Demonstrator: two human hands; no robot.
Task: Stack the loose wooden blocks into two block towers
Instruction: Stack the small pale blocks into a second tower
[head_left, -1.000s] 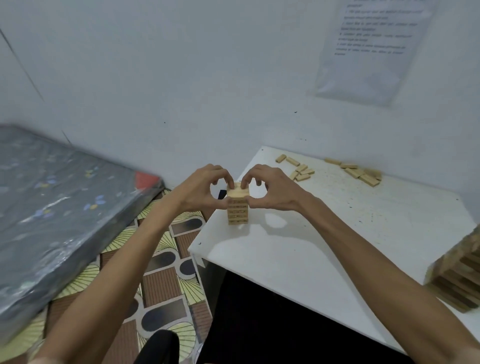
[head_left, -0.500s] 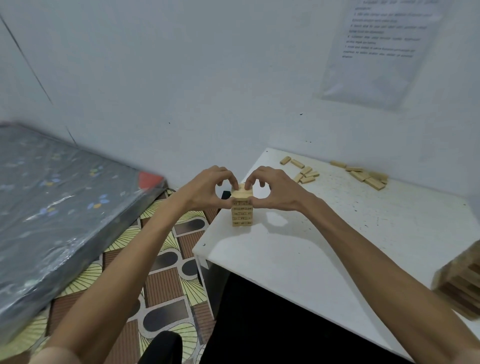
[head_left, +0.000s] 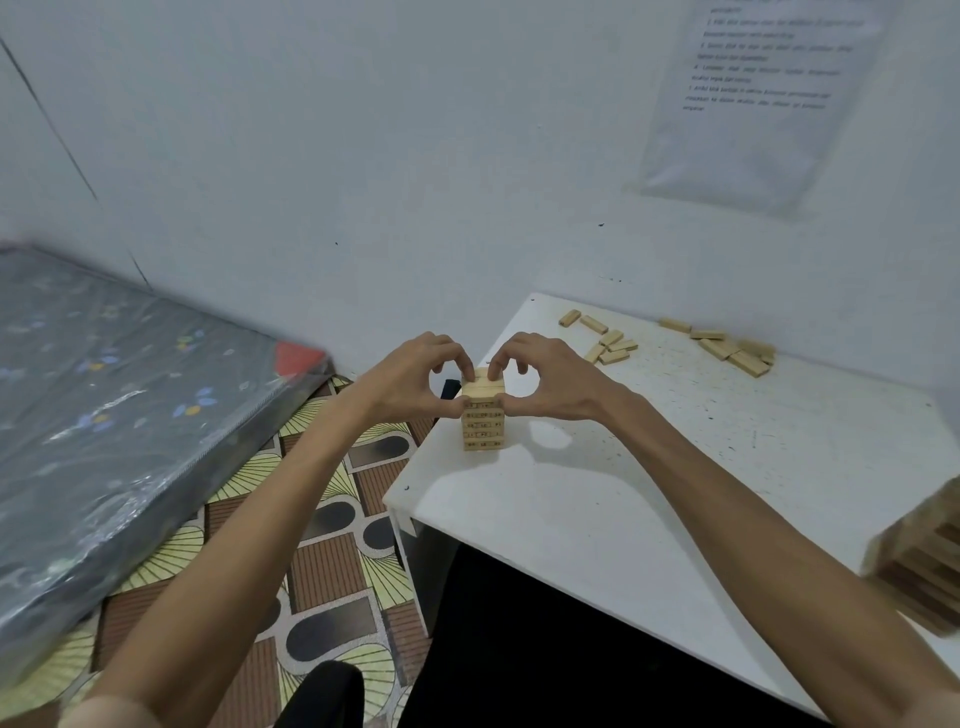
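The top layers of the small tower are pinched between curled thumbs and forefingers of the left hand and the right hand. The tower is built of pale wooden layers, three blocks wide, with dark marks printed on the ends, and stands near the left edge of the white table. A second tower is cut off at the right. About a dozen loose blocks are scattered in two groups by the wall. One printed sheet is hung there; a plastic-wrapped mattress is laid on the patterned floor.
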